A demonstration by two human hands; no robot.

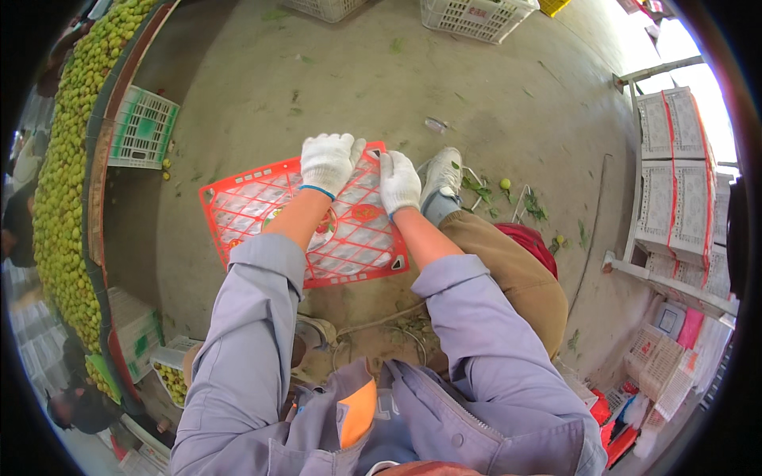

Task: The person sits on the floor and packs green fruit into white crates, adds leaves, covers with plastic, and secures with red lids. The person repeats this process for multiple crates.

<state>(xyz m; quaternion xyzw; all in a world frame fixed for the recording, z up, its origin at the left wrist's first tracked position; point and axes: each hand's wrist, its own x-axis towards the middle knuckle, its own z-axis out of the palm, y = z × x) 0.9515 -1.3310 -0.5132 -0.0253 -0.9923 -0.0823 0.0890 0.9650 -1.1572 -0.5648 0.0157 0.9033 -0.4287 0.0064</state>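
Note:
In front of me, a red plastic lattice crate top [357, 262] lies tilted, with whitish, crinkled wrapping showing through its bars. It bears a round fruit label and small red emblems. My left hand [328, 159], in a white knit glove, is on the far rim with the fingers curled over it. At the far right corner, my right hand [399, 181], gloved the same way, holds the edge, its fingers close together. The fingertips of both hands are partly hidden. My forearms cover part of the lattice, and the crate's sides cannot be seen.
On the left runs a long bin of green fruit [77, 196], with a white-and-green crate [143, 128] beside it and people beyond. Strapped cartons [675, 202] stand on a metal rack at right. My shoe [442, 175] is near leaves and a loose fruit [505, 184]. White crates [476, 18] stand ahead.

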